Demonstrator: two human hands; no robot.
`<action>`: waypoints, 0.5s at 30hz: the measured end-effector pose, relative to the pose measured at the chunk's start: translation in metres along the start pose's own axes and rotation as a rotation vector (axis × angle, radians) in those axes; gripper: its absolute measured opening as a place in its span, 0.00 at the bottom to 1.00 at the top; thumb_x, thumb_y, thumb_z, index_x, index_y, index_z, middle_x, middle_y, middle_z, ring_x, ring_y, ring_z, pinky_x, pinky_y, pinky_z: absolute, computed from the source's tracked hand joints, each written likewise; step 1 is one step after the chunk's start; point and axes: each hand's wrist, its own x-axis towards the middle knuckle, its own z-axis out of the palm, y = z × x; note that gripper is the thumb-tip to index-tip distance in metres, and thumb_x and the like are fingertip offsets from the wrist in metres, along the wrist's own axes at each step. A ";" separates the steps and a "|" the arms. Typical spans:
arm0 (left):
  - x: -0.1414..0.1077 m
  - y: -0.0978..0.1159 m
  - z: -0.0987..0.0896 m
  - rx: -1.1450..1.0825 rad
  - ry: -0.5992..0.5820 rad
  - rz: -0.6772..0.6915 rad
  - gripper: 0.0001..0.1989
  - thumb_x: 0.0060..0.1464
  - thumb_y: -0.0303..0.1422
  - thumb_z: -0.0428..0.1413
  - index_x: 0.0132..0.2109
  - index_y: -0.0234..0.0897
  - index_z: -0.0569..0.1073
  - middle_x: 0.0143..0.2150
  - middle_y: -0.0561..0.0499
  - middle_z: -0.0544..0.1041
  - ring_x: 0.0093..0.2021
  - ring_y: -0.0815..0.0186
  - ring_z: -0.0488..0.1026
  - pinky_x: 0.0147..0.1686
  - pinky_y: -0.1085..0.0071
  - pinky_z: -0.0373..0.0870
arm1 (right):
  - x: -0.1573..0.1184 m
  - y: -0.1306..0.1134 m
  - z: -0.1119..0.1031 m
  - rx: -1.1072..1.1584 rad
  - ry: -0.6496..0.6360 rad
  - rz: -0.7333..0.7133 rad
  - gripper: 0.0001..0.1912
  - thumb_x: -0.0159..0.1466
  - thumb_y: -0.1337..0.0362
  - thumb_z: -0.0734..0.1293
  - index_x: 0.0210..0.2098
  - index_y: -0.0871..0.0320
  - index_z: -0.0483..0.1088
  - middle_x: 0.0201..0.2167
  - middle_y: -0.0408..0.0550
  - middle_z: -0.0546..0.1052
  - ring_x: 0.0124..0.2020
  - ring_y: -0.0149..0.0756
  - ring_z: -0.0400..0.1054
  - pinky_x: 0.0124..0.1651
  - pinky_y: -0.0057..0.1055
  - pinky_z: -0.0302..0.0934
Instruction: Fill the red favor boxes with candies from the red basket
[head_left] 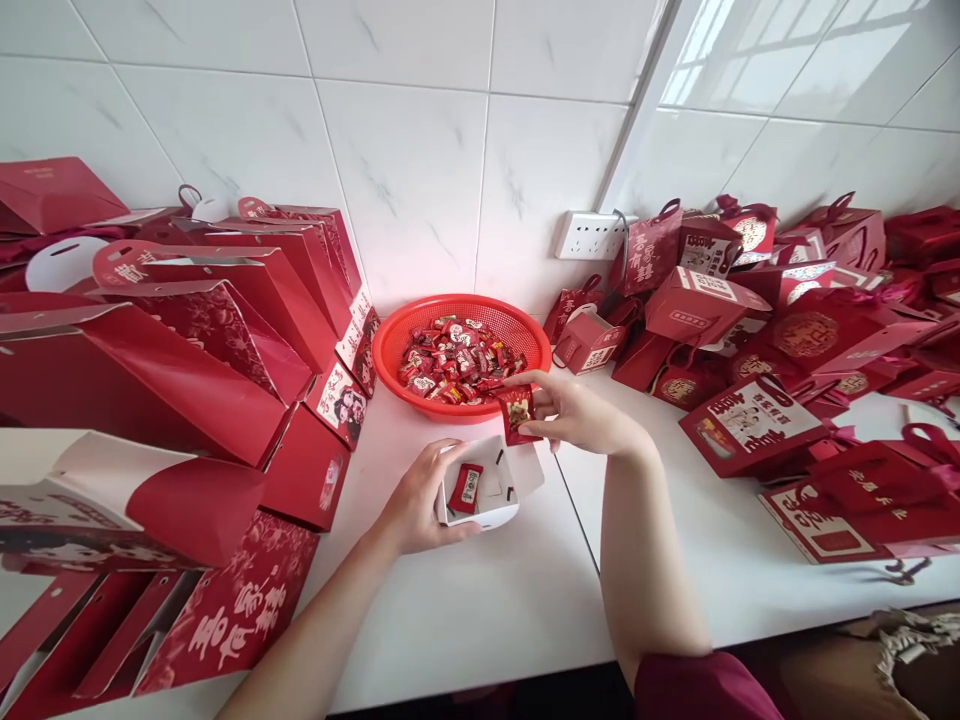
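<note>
A small, glossy red packet with a pale picture on its front [517,414] sits in the fingers of the right hand [574,412], just beyond the far right corner of the open, white-lined cardboard box [491,518] in the left hand [427,500]; its long axis runs roughly toward and away from the person, slightly tilted, and whether it touches the box's rim I cannot tell. The right hand is nearer to it, pinching it between thumb and fingers, with the index finger stretched along its far edge. The left hand is spread wide around the box's left end, digits bracing its far and near sides. Inside the box, close to the left hand, lies one red-wrapped sweet with a pale, dark-lettered label [467,488]. Beyond both hands stands a round red plastic perforated basket [388,355] of mixed wrapped sweets [457,360]. Tall red cardboard gift boxes [225,340] crowd the white table [465,600] left of the left hand; closed, handled red boxes [709,310] pile up right of the right hand.
</note>
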 end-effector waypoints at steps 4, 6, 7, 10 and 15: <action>-0.002 -0.012 0.008 -0.133 0.029 -0.050 0.50 0.49 0.51 0.65 0.71 0.44 0.51 0.68 0.38 0.58 0.69 0.41 0.56 0.66 0.45 0.58 | 0.018 0.015 0.008 -0.001 0.421 -0.207 0.46 0.61 0.67 0.70 0.71 0.40 0.45 0.68 0.53 0.60 0.57 0.48 0.70 0.52 0.50 0.74; -0.002 -0.018 0.014 -0.224 0.049 -0.085 0.56 0.46 0.53 0.66 0.73 0.44 0.46 0.70 0.36 0.55 0.70 0.40 0.54 0.66 0.43 0.56 | 0.026 0.019 0.012 -0.066 0.561 -0.276 0.46 0.63 0.66 0.69 0.72 0.38 0.41 0.74 0.48 0.46 0.67 0.51 0.58 0.61 0.54 0.67; -0.002 -0.021 0.017 -0.270 0.047 -0.113 0.59 0.45 0.53 0.67 0.73 0.44 0.43 0.71 0.36 0.54 0.71 0.40 0.53 0.67 0.43 0.56 | 0.030 0.020 0.013 -0.110 0.603 -0.287 0.45 0.63 0.66 0.68 0.72 0.39 0.42 0.74 0.47 0.44 0.69 0.51 0.55 0.62 0.53 0.65; -0.001 -0.025 0.023 -0.372 0.008 -0.216 0.69 0.39 0.49 0.71 0.74 0.44 0.34 0.72 0.35 0.54 0.71 0.41 0.54 0.66 0.44 0.56 | 0.048 0.019 0.011 -0.357 0.575 -0.185 0.34 0.66 0.66 0.63 0.70 0.49 0.51 0.71 0.53 0.55 0.66 0.48 0.61 0.61 0.47 0.66; 0.001 -0.023 0.021 -0.432 -0.016 -0.254 0.70 0.37 0.45 0.73 0.74 0.45 0.34 0.73 0.38 0.54 0.71 0.43 0.54 0.67 0.46 0.56 | 0.104 0.012 0.013 -0.860 -0.178 0.158 0.15 0.64 0.66 0.66 0.49 0.57 0.77 0.44 0.51 0.81 0.46 0.46 0.75 0.49 0.36 0.68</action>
